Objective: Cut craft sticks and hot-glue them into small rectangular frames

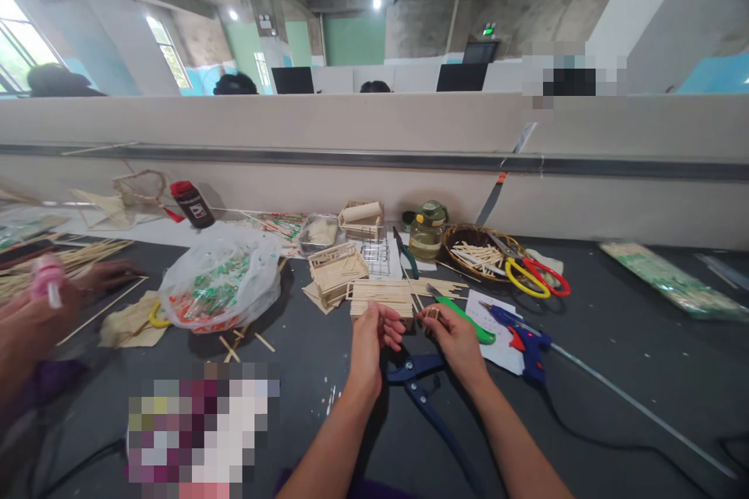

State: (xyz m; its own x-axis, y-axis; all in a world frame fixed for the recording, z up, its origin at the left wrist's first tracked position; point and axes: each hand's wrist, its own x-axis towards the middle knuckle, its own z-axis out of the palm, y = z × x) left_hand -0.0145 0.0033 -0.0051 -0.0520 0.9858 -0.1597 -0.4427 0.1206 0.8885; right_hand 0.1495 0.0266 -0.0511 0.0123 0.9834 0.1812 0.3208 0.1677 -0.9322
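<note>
My left hand [374, 335] is loosely curled at the near side of a block-like model of wooden sticks [380, 294], its fingers apart and no object visible in them. Whether it touches the model is hard to tell. Closed in a pinch, my right hand [459, 335] grips a small wooden stick piece [431, 313] just right of the model. The fingers partly hide that piece. Blue-handled cutters [430, 405] lie below and between my hands. A green utility knife [468, 318] rests beside my right hand.
A blue glue gun [530, 351] lies on white paper at the right, near scissors [535, 277] on a stick-filled basket [453, 238]. Left are a plastic bag [257, 281] of wrapped items and another person's hand [55, 288] with a pink bottle. Behind stands a jar [428, 234].
</note>
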